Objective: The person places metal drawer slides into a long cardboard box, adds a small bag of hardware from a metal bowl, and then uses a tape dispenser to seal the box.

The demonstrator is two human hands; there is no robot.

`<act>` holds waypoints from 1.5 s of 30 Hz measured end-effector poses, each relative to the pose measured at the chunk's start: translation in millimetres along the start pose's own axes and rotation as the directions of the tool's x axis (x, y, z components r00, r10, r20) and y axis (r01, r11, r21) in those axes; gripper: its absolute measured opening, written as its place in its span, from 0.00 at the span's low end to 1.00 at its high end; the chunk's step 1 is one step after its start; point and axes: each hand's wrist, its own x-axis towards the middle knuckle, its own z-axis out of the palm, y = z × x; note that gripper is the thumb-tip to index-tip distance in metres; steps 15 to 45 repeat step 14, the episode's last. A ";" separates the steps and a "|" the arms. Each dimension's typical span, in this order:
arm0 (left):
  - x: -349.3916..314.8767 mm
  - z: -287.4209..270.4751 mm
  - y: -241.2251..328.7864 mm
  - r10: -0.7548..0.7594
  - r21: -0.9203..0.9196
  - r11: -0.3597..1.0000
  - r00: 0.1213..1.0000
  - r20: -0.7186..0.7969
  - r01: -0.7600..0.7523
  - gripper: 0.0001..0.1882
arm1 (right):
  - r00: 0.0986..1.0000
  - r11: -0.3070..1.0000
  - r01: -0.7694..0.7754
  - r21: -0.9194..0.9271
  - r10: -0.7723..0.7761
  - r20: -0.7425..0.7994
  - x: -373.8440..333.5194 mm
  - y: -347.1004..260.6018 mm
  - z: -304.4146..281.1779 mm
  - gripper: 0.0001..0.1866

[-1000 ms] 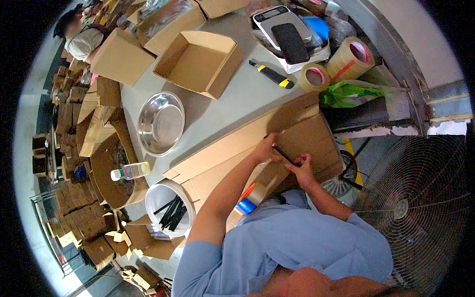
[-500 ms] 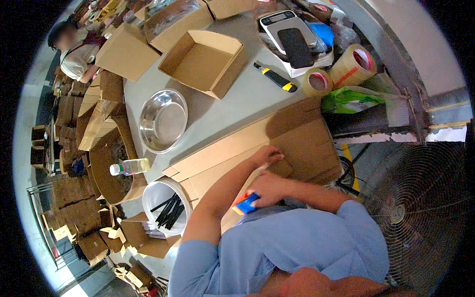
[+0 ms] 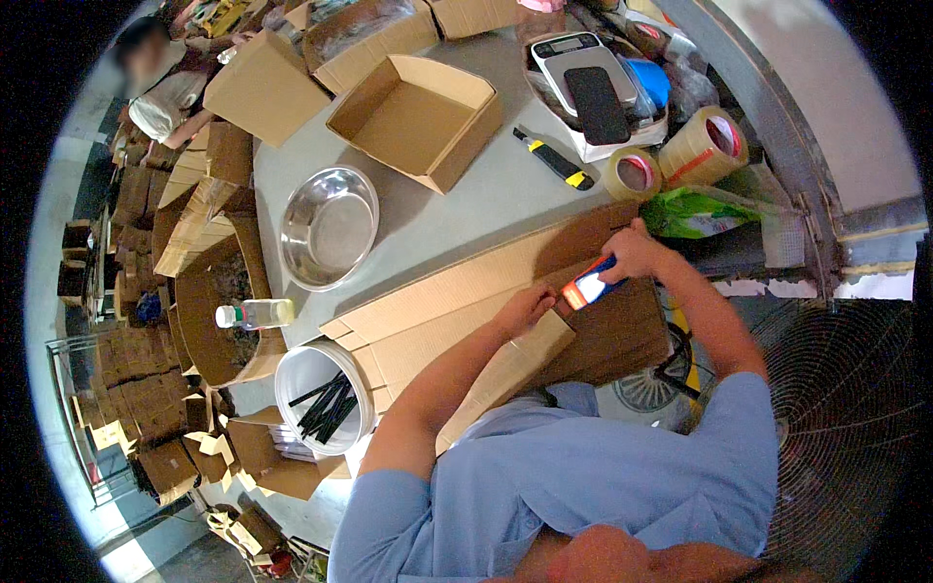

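Since half a second ago the right hand (image 3: pixel 634 255) has carried the orange-and-blue tape dispenser (image 3: pixel 590 288) from low by the body up to right of centre, over the flattened cardboard stack (image 3: pixel 457 291) on the table (image 3: pixel 457 209) — its grip closed round the tool. The left hand (image 3: pixel 525 309) has slid down onto a folded cardboard piece (image 3: pixel 505 374), fingers pressing it, apparently holding an edge — taping looks about to start.

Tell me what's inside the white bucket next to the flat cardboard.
The white bucket holds a bundle of thin black sticks leaning across its opening. Its bare white inner wall shows behind them; the bottom under the sticks is covered, so anything there cannot be seen.
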 end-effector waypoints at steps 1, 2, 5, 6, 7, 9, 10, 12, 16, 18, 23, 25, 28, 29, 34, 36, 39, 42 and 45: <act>-1.5 3.1 0.8 0.097 0.049 0.994 0.992 -0.079 -0.094 0.16 | 0.999 0.994 -0.031 -0.103 0.035 0.038 6.3 -1.0 10.2 0.30; -6.1 4.4 -0.4 0.189 0.104 0.979 0.969 -0.161 -0.174 0.16 | 0.999 0.994 -0.019 -0.109 0.023 0.039 10.3 -13.1 11.4 0.30; -21.5 5.5 23.2 0.413 0.607 0.714 0.910 0.037 -0.348 0.19 | 0.987 0.988 -0.124 -0.089 0.114 -0.111 8.3 -53.1 13.3 0.29; -24.5 9.0 28.0 0.418 0.610 0.713 0.908 0.028 -0.346 0.19 | 0.987 0.988 -0.122 -0.099 0.111 -0.114 5.3 -65.1 8.5 0.29; -26.8 14.2 32.6 0.355 0.665 0.695 0.935 0.010 -0.272 0.21 | 0.975 0.976 -0.196 -0.098 0.183 -0.129 -0.1 -77.7 5.7 0.29; -24.6 10.3 51.6 0.301 0.722 0.665 0.953 -0.029 -0.188 0.23 | 0.943 0.949 -0.306 -0.074 0.291 -0.163 -9.4 -85.1 6.3 0.30; -23.8 5.9 65.0 0.179 0.758 0.630 0.981 0.071 -0.170 0.26 | 0.944 0.950 -0.300 -0.085 0.283 -0.169 -14.1 -86.2 10.0 0.30; -22.2 5.2 75.3 0.059 0.797 0.588 0.990 0.126 -0.136 0.29 | 0.872 0.906 -0.422 0.009 0.409 -0.268 -25.4 -97.1 8.4 0.31; -16.4 9.1 72.6 -0.009 0.848 0.520 0.992 0.124 -0.101 0.31 | 0.823 0.850 -0.524 -0.052 0.490 -0.286 -29.9 -111.2 2.3 0.30; -16.4 9.1 72.6 -0.009 0.848 0.520 0.992 0.124 -0.101 0.31 | 0.823 0.850 -0.524 -0.052 0.490 -0.286 -29.9 -111.2 2.3 0.30; -16.4 9.1 72.6 -0.009 0.848 0.520 0.992 0.124 -0.101 0.31 | 0.823 0.850 -0.524 -0.052 0.490 -0.286 -29.9 -111.2 2.3 0.30; -16.4 9.1 72.6 -0.009 0.848 0.520 0.992 0.124 -0.101 0.31 | 0.823 0.850 -0.524 -0.052 0.490 -0.286 -29.9 -111.2 2.3 0.30; -16.4 9.1 72.6 -0.009 0.848 0.520 0.992 0.124 -0.101 0.31 | 0.823 0.850 -0.524 -0.052 0.490 -0.286 -29.9 -111.2 2.3 0.30; -16.4 9.1 72.6 -0.009 0.848 0.520 0.992 0.124 -0.101 0.31 | 0.823 0.850 -0.524 -0.052 0.490 -0.286 -29.9 -111.2 2.3 0.30; -16.4 9.1 72.6 -0.009 0.848 0.520 0.992 0.124 -0.101 0.31 | 0.823 0.850 -0.524 -0.052 0.490 -0.286 -29.9 -111.2 2.3 0.30; -16.4 9.1 72.6 -0.009 0.848 0.520 0.992 0.124 -0.101 0.31 | 0.823 0.850 -0.524 -0.052 0.490 -0.286 -29.9 -111.2 2.3 0.30; -16.4 9.1 72.6 -0.009 0.848 0.520 0.992 0.124 -0.101 0.31 | 0.823 0.850 -0.524 -0.052 0.490 -0.286 -29.9 -111.2 2.3 0.30; -16.4 9.1 72.6 -0.009 0.848 0.520 0.992 0.124 -0.101 0.31 | 0.823 0.850 -0.524 -0.052 0.490 -0.286 -29.9 -111.2 2.3 0.30; -16.4 9.1 72.6 -0.009 0.848 0.520 0.992 0.124 -0.101 0.31 | 0.823 0.850 -0.524 -0.052 0.490 -0.286 -29.9 -111.2 2.3 0.30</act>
